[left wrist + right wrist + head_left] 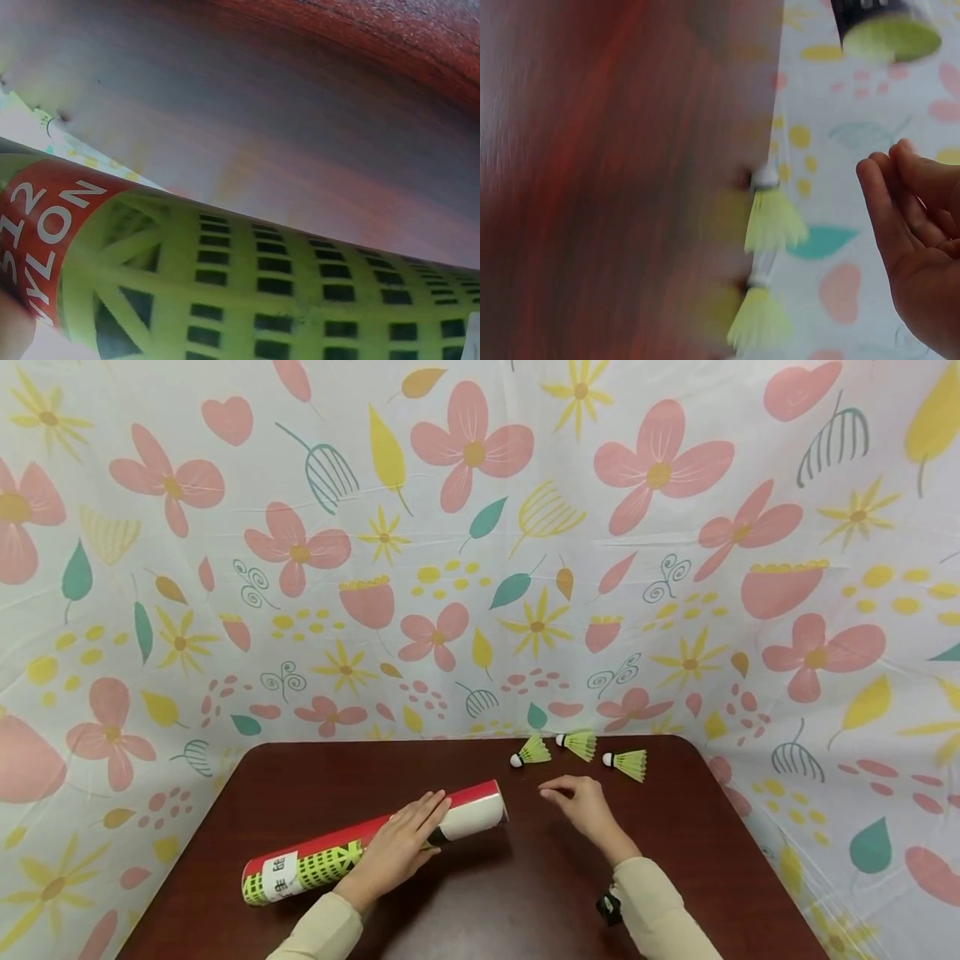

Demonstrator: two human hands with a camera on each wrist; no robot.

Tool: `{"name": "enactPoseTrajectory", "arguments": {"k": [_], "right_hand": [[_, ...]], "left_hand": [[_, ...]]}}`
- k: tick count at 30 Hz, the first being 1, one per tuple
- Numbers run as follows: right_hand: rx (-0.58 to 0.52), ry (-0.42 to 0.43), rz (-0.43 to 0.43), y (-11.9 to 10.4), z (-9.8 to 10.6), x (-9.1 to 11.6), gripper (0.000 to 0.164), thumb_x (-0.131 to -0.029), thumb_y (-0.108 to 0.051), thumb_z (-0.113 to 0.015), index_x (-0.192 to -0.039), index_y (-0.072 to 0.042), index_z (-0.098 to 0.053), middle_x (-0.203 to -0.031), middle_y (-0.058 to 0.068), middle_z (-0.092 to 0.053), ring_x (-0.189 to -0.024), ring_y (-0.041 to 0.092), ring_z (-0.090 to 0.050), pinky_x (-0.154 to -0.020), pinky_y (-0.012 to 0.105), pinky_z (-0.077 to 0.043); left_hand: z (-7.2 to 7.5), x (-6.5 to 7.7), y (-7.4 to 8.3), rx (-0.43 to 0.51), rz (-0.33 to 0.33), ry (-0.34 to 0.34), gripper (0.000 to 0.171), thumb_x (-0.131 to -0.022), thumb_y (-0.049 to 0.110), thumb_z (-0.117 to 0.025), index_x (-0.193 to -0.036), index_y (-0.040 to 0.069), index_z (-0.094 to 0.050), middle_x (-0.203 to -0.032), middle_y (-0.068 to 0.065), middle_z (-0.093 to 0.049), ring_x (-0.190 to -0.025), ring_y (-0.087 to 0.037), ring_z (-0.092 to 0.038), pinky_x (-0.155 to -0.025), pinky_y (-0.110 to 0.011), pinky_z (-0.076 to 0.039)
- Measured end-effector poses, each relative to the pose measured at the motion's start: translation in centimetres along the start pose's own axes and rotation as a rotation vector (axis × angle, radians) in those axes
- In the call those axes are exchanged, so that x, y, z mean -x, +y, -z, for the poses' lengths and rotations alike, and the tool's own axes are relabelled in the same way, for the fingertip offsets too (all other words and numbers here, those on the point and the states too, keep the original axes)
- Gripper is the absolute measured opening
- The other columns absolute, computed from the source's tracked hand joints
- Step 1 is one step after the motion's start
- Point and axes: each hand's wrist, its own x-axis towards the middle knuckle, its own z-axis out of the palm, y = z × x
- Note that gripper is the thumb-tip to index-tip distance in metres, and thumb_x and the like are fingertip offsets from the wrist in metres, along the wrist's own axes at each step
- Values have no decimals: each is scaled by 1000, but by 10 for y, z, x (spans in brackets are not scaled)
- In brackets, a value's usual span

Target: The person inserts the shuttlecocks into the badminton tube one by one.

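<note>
My left hand (401,843) lies over a long shuttlecock tube (472,810) with its fingers across the top and the thumb along the near side. The tube is red, white and green, and slants up to the right. In the left wrist view, the tube (285,285) shows a green grid print and a red band lettered NYLON. My right hand (588,810) is off the tube's right end, thumb and fingertips close together, with nothing visible between them. Beyond it, three yellow-green shuttlecocks with white heads lie apart: left (532,751), middle (577,743) and right (626,763).
The dark brown table (540,893) carries all of this. Right behind its far edge hangs a flower-print cloth (450,568), which also runs down both sides. A small black device (609,906) sits at the right wrist.
</note>
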Motion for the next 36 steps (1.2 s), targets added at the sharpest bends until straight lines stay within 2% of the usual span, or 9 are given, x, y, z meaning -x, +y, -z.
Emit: {"name": "enactPoseTrajectory", "arguments": {"k": [8,14,19,28,32,36], "right_hand": [[56,32,-120,35,42,-10,25,-92,-13,-66,-114,-3,-69,-109,18,-68,-90,29,-67,-65,33,-55],[112,113,-125,64,70,-16,29,-92,-9,-64,-118,5,-65,-107,22,-67,-97,37,-65,-76,45,-56],[135,172,-182,86,84,-15,32,-94,-7,-61,-123,8,-60,-109,27,-65,-98,40,-63,-76,48,-55],[134,242,-318,109,85,-8,40,-94,-8,-60,-126,15,-53,-114,33,-60,-100,45,-60,-86,54,-50],[127,196,-394,115,80,-6,47,-96,-11,-57,-133,16,-45,-119,34,-56,-104,45,-58,-88,55,-48],[87,118,-457,120,74,-6,56,-97,-13,-55,-140,15,-35,-131,36,-46,-113,46,-53,-90,55,-48]], "left_hand": [[-3,1,-2,4,8,-6,88,-77,26,-82,-149,5,-35,-152,-11,-37,-134,-29,-43,-104,-43,-42],[-2,1,-3,5,6,4,88,-76,25,-83,-148,5,-37,-151,-12,-38,-133,-29,-43,-103,-43,-43],[-2,2,-3,-6,7,0,88,-76,26,-82,-148,5,-36,-151,-11,-38,-134,-29,-43,-104,-42,-43],[-2,2,-3,-3,9,-11,86,-79,27,-81,-148,6,-36,-151,-11,-38,-134,-28,-42,-105,-41,-41],[-3,1,-3,4,12,-19,86,-79,27,-81,-149,6,-35,-152,-11,-37,-134,-28,-42,-105,-42,-41],[-4,1,-3,6,16,-13,86,-78,27,-81,-148,6,-36,-151,-11,-37,-134,-28,-42,-104,-42,-42]]}}
